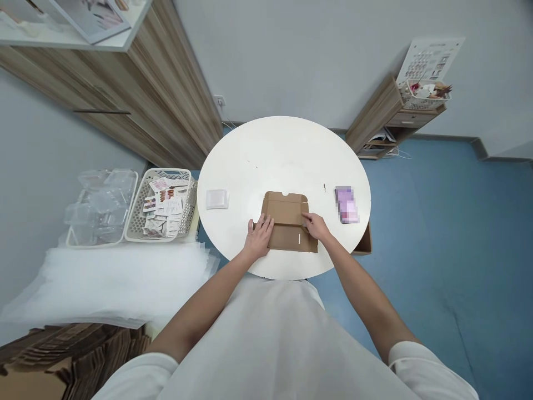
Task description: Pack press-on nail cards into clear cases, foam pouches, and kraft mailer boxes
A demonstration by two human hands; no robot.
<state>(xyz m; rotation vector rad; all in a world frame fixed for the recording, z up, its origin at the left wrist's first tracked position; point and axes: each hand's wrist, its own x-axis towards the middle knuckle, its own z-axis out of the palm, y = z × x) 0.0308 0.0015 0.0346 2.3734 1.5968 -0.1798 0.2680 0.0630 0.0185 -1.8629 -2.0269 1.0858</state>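
We have a flat brown cardboard box blank (285, 206) near the front edge of the white oval counter (278, 147), directly before the body. We judge the step in hand to be working its creases: a fold line runs across the middle, and both hands lie at its ends. The next move seems to call for the left side to be steadied while the right-hand edge is turned up along its crease, without buckling the panel.

Our left hand (259, 238) lies palm down over the blank's left edge, its grip spread and its fingers pointing away from us. Our right hand (315, 225) comes in from the right, index finger reaching along the edge near the fold, the other fingers curled; we cannot tell whether its grip pinches the card. Both forearms angle inward, wrists low. A clear plastic case (217, 199) sits well apart, to the left.
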